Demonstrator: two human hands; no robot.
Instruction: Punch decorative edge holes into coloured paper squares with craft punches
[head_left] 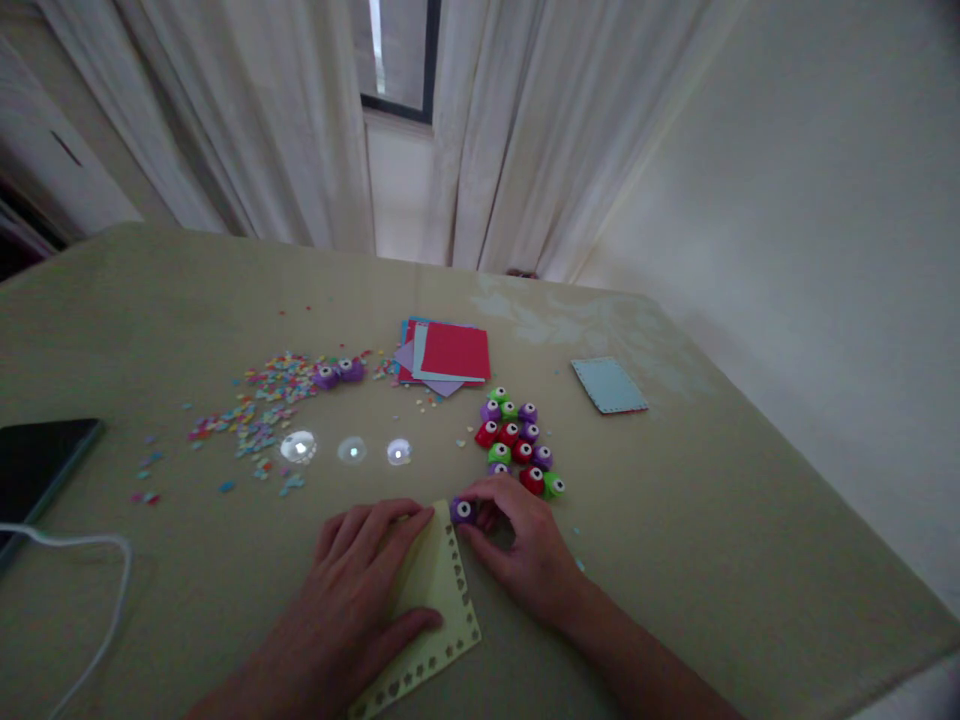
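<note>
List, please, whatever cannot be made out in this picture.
In the head view:
- Yellow card: left part, under the left hand.
- Purple piece: part covered by the right hand.
- Device: left part, cut off by the left edge.
- Card pile: lower cards, mostly under the red one.
- Confetti: many shapes, too small.

12 o'clock: dark-framed window (397, 55) | 11 and 1 o'clock: pale, folded curtains (255, 120) | 2 o'clock: plain whitish wall (817, 190) | 3 to 9 o'clock, lower half: dull greenish-beige surface (712, 540) | light: dim
</note>
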